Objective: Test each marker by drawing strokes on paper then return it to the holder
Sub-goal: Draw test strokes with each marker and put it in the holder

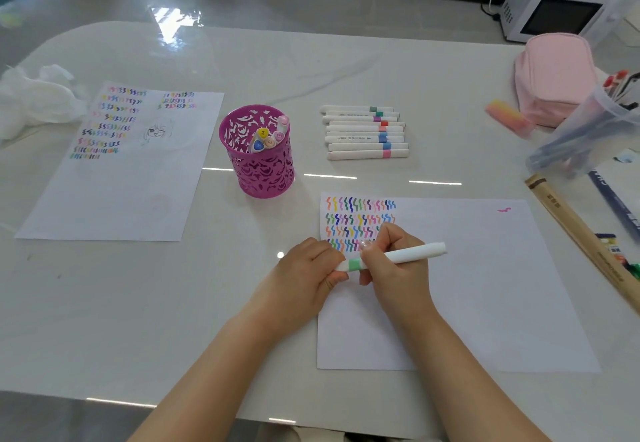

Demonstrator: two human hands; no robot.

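We hold the green-banded marker [415, 254] level over the left edge of the near paper [485, 285], at six o'clock on the table [346, 71]. Our left hand [308, 268] curls its fingers round the cap end and our right hand [391, 261] wraps the barrel, probably to pull the cap off or press it on. The pink holder [263, 171] stands within reach at eleven o'clock. We count five markers in it, about nine in the row of markers [363, 133] at twelve o'clock, and two sheets, the used sheet [121, 192] at ten o'clock.
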